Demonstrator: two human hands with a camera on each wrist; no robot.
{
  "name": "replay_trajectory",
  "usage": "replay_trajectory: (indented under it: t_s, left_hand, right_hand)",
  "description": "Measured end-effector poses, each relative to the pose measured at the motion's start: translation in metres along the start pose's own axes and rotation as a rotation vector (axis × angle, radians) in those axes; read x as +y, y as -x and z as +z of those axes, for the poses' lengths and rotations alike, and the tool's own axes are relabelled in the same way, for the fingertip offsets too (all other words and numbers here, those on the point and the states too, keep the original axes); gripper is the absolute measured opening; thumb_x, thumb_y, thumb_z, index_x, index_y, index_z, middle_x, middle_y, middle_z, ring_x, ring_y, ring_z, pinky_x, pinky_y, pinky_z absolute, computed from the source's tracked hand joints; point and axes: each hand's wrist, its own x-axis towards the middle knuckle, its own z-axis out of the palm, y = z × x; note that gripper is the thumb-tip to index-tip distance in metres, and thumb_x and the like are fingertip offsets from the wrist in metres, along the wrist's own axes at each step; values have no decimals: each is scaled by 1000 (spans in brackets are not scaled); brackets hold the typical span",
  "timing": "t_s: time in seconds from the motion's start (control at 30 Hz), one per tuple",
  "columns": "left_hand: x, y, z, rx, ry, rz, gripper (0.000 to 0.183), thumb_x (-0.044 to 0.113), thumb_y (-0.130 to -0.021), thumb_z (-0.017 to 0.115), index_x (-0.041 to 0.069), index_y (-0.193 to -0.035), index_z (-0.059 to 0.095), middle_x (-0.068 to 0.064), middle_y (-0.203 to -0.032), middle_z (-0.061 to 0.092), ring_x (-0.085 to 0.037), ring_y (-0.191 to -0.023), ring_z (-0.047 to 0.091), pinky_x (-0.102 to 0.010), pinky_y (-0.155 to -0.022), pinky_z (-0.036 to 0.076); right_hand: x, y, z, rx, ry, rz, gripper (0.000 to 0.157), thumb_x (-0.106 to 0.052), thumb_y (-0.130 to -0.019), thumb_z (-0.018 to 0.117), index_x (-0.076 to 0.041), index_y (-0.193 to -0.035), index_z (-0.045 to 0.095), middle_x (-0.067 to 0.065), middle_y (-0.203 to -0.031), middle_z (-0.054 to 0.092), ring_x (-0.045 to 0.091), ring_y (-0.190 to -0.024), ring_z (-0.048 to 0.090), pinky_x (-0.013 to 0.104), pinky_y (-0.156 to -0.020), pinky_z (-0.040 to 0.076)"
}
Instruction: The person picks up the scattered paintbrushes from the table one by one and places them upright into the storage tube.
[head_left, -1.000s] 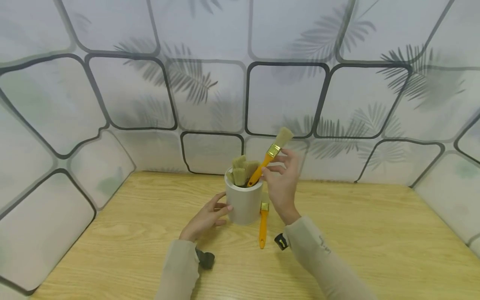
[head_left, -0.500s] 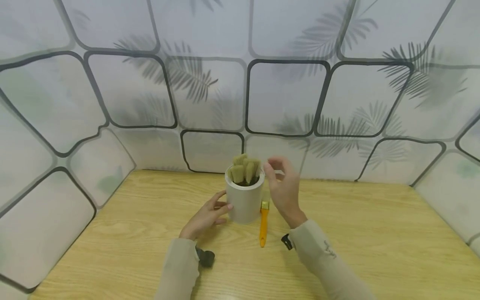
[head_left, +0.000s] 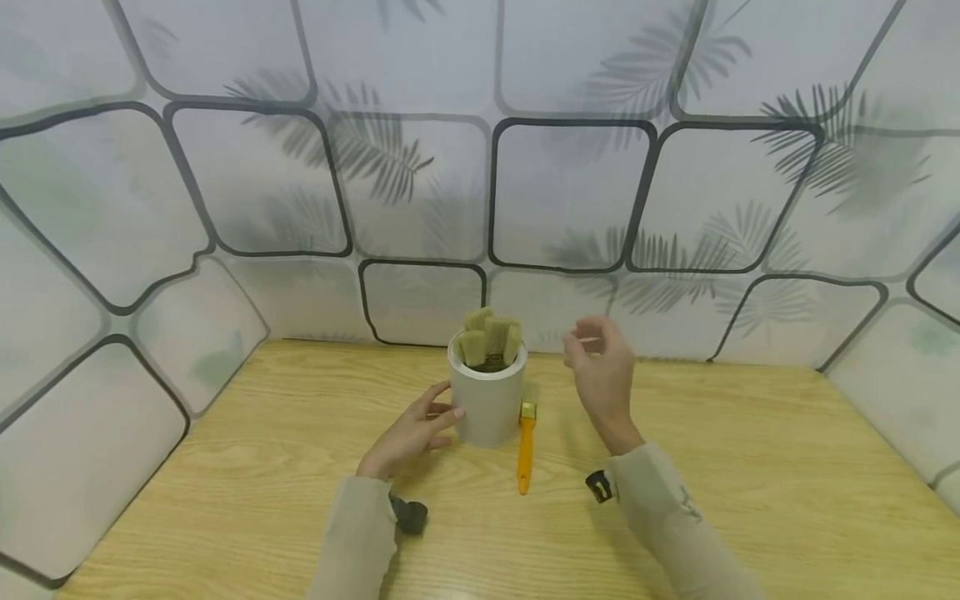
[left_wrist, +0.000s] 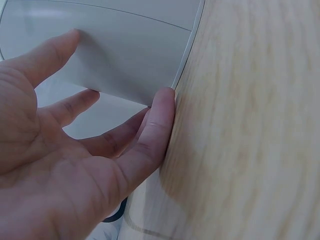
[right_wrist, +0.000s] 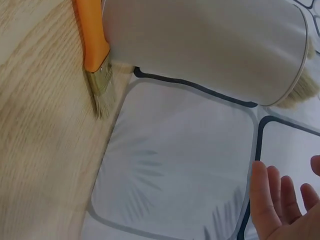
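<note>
A white cylindrical pot (head_left: 486,407) stands upright on the wooden table, with several paintbrushes (head_left: 497,335) in it, pale bristles up and handles hidden inside. My left hand (head_left: 407,435) is at the pot's left side; in the left wrist view its fingers are extended, with fingertips at the grey-white wall (left_wrist: 125,55) near the base. To the right of the pot, my right hand (head_left: 604,375) hovers above the table with loosely bent fingers and nothing in them. One paintbrush (head_left: 527,450) with an orange handle and brass-coloured ferrule lies beside the pot, bristles pointing away from me.
The wood-grain table (head_left: 247,500) carries these things. Behind it and at both sides rise pale panels (head_left: 570,200) with dark outlined shapes and leaf prints. A dark band piece (head_left: 408,515) sits at my left wrist, another dark piece (head_left: 599,486) at my right.
The paintbrush my right hand held over the pot a second ago is now down among the others inside. That hand has let go and moved right. My left hand stays at the pot.
</note>
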Motion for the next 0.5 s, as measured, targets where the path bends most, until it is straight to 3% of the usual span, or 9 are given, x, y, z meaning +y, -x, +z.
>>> replay_trajectory:
  t_s: [0.2, 0.33, 0.4, 0.5]
  left_hand:
    - [0, 0, 0, 0, 1, 3, 68, 25, -104, 61, 8, -160, 27, -29, -146, 42, -44, -126, 53, -52, -101, 52]
    - [0, 0, 0, -2, -2, 3, 67, 25, -104, 61, 8, -160, 27, -29, -145, 42, -45, -128, 52, -52, -102, 51]
    - [0, 0, 0, -1, -1, 3, 68, 25, -104, 61, 8, -160, 27, -29, -146, 42, -45, -128, 51, -52, -102, 51]
    - [0, 0, 0, 0, 0, 4, 68, 25, -104, 61, 8, -160, 27, -29, -146, 42, -45, -129, 51, -52, -102, 51]
  right_hand:
    - [3, -1, -7, -32, 0, 121, 16, 9, -92, 65, 10, -107, 61, 22, -98, 64, 12, -71, 61, 21, -60, 60]
    - [5, -1, -11, -77, 3, 206, 19, 8, -91, 63, 9, -110, 60, 21, -99, 62, 7, -67, 62, 28, -59, 62]
    - [5, 0, -11, -108, 21, 253, 21, 7, -92, 63, 9, -112, 59, 21, -102, 62, 7, -68, 62, 30, -59, 62]
    - [6, 1, -13, -164, 40, 335, 25, 3, -92, 62, 9, -116, 58, 23, -107, 62, 17, -74, 66, 30, -59, 63]
